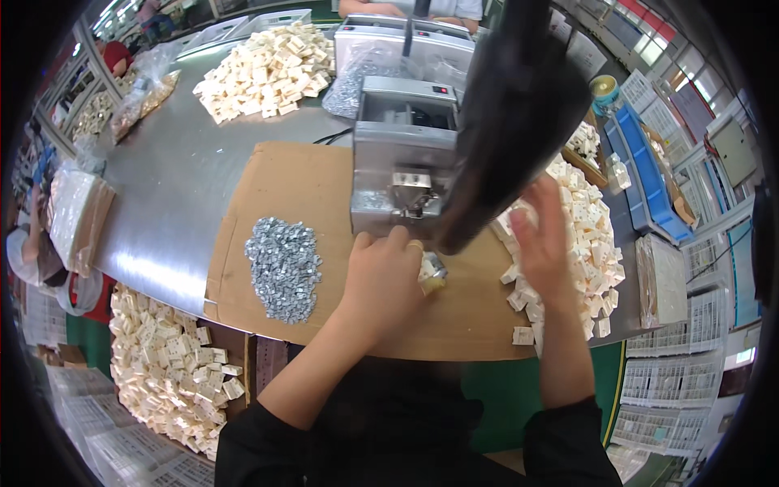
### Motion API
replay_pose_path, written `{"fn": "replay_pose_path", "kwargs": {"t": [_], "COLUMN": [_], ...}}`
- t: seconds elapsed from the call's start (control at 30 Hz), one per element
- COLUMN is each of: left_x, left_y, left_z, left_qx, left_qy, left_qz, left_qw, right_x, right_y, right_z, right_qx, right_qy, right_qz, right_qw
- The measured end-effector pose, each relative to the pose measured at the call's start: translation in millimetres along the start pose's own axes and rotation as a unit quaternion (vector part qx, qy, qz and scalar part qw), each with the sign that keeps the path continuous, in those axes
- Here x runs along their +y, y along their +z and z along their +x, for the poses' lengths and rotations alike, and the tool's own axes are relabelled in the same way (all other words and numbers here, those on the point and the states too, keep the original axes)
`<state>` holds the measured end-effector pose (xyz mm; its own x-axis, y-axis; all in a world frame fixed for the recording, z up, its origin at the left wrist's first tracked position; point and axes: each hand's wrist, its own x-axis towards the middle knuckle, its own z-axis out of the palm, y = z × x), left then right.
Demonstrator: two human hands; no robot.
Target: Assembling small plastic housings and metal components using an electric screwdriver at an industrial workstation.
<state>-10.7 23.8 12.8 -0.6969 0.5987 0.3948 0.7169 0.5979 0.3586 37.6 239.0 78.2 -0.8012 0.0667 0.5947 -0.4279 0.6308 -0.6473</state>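
Observation:
My left hand [385, 272] is closed just in front of a grey metal bench machine [403, 134], its fingertips near the small metal fixture [412, 188] at the machine's front. Beside its thumb side shows a small cream-coloured part with a metallic edge [431, 271], partly hidden by the hand. My right hand [539, 239] is over the near edge of a heap of cream plastic blocks [580, 243]. Its fingers are apart from the thumb, with nothing visible between them. A pile of small grey metal pieces [283, 269] lies on the cardboard sheet [333, 174] left of my left hand.
A large dark blurred object [519, 114] hangs between the machine and my right hand. More cream blocks lie in a far heap [272, 69] and a low box [170, 365] at lower left. Blue tray [641, 170] at right; another person's arms [373, 8] behind the machines.

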Motion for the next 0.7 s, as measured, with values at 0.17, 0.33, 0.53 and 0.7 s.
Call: {"fn": "replay_pose_path", "kwargs": {"t": [0.17,0.33,0.53,0.7], "left_x": [-11.7,-20.6,-86.1,-113.6], "left_y": [-1.4,-47.6,-112.0,-139.7], "left_z": [-5.1,-44.9,-182.8,-269.1], "left_qx": [0.011,0.047,0.25,0.119], "left_qy": [0.043,0.004,-0.199,-0.384], "left_qz": [-0.086,-0.121,0.044,0.329], "left_qw": [0.995,0.992,0.947,0.854], "right_x": [38.2,54.1,58.9,25.7], "right_y": [-54.3,-56.6,-72.9,-42.5], "right_z": [-8.0,-16.2,-13.3,-15.1], "right_qx": [-0.028,-0.116,-0.098,0.039], "right_qy": [0.039,0.125,0.056,0.146], "right_qz": [-0.355,-0.461,-0.465,-0.21], "right_qw": [0.934,0.871,0.878,0.966]}}
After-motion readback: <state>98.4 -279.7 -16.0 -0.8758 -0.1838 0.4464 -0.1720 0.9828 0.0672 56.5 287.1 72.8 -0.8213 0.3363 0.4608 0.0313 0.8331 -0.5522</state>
